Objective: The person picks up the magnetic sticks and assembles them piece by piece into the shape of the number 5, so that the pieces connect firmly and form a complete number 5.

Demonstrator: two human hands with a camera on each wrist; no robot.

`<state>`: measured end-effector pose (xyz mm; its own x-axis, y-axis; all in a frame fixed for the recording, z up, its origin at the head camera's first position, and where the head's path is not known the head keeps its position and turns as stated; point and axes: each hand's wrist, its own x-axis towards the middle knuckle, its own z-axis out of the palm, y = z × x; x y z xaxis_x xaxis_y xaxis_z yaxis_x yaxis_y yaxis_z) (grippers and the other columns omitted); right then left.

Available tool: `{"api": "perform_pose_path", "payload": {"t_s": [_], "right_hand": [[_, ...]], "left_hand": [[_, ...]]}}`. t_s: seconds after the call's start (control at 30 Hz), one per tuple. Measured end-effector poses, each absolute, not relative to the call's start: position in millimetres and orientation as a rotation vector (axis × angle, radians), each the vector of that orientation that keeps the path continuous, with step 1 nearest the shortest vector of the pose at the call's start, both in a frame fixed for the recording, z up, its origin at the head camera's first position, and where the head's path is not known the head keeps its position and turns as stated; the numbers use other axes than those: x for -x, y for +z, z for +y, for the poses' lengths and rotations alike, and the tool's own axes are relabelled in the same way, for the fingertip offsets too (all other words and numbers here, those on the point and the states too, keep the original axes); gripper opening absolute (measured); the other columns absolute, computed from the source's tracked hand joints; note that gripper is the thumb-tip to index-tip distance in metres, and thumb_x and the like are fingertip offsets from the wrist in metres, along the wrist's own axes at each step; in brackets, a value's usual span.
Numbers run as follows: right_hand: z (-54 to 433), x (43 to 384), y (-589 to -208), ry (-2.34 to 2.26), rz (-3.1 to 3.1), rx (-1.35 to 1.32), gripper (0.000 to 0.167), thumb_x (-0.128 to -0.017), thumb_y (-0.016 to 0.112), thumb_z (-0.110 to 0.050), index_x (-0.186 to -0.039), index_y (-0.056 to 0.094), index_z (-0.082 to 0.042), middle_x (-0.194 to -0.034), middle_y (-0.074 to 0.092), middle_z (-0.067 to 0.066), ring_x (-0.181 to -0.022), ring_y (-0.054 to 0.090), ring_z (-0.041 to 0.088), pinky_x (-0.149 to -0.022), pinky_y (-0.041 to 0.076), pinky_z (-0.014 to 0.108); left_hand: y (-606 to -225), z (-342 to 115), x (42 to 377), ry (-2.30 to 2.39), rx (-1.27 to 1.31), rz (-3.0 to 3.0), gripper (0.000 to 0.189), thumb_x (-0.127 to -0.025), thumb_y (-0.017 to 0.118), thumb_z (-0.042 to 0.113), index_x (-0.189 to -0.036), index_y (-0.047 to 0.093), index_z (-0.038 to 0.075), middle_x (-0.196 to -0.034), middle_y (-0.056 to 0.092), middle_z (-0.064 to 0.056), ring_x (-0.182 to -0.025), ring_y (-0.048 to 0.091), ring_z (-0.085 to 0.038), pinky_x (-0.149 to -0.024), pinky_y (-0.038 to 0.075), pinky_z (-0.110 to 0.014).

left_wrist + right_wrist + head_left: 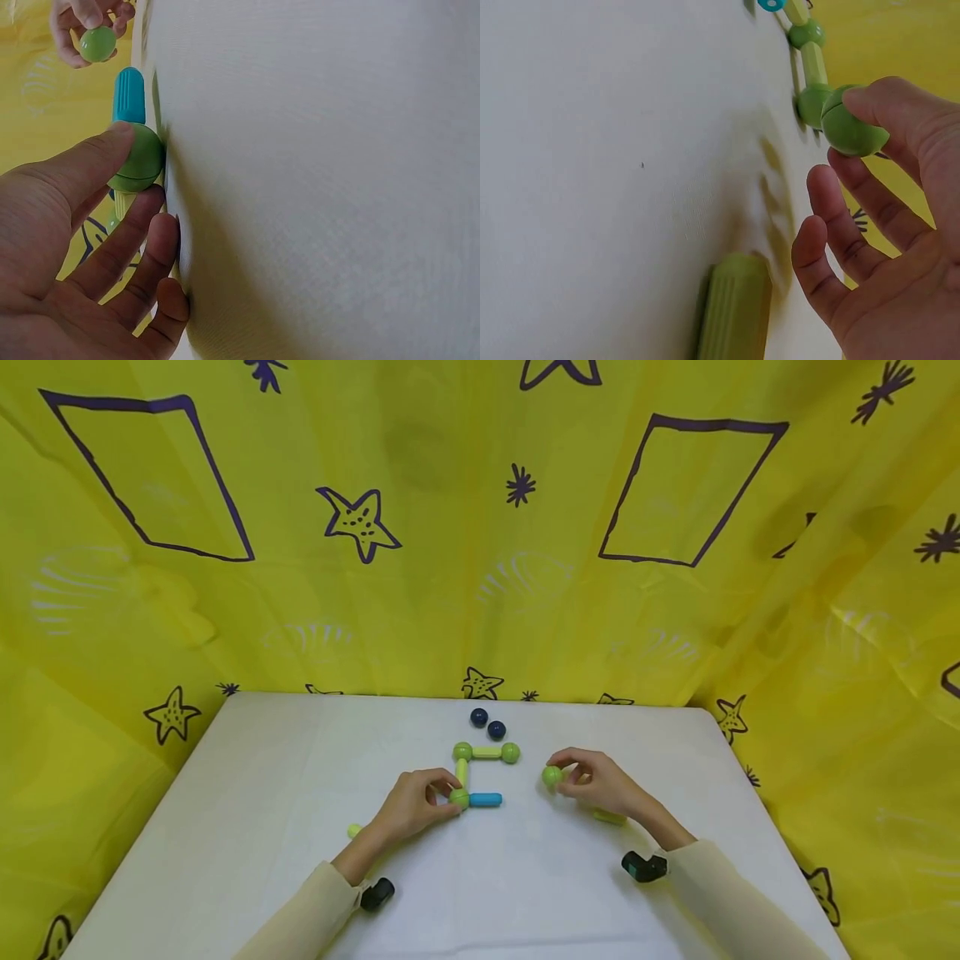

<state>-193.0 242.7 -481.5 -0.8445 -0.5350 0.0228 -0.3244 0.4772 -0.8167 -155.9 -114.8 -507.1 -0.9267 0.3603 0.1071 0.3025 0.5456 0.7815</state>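
Observation:
Several green balls and yellow-green rods form a connected angular figure on the white table. My left hand [414, 806] pinches its near corner ball [144, 159] between thumb and fingers. A blue rod [486, 799] sticks out to the right from that ball, and a yellow-green rod [462, 772] runs away from it to the far corner ball [462, 751]. From there another rod [487, 752] leads right to an end ball [511, 752]. My right hand [602, 785] holds a separate green ball [853, 129] between thumb and fingertips, to the right of the figure.
Two dark blue balls [479, 717] lie behind the figure. A loose yellow-green rod [735, 311] rests below my right hand, and a yellow-green piece [355, 831], partly hidden, lies by my left wrist. Yellow patterned cloth [420, 627] rises behind the table [300, 743].

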Motion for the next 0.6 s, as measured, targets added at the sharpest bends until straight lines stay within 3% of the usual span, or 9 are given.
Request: {"api": "perform_pose_path", "payload": {"t_s": [0.27, 0.6], "right_hand": [[227.3, 187.6, -489.4, -1.239, 2.515, 0.725, 0.033, -0.09, 0.078, -0.01, -0.12, 0.069, -0.02, -0.114, 0.069, -0.001, -0.083, 0.062, 0.017, -0.07, 0.052, 0.027], [204.2, 182.1, -496.2, -1.262, 2.478, 0.764, 0.03, -0.09, 0.079, -0.011, -0.118, 0.07, -0.015, -0.11, 0.069, 0.002, -0.083, 0.059, 0.017, -0.069, 0.049, 0.025]], "left_hand": [[-507.6, -115.0, 156.6, 1.344, -0.585, 2.707, 0.023, -0.084, 0.087, 0.02, -0.104, 0.075, 0.019, -0.09, 0.072, 0.006, -0.066, 0.051, -0.01, -0.061, 0.043, -0.025], [-509.2, -114.8, 157.3, 1.346, -0.582, 2.704, 0.024, -0.084, 0.087, 0.02, -0.104, 0.075, 0.02, -0.091, 0.073, 0.007, -0.065, 0.051, -0.01, -0.06, 0.043, -0.025]]}}
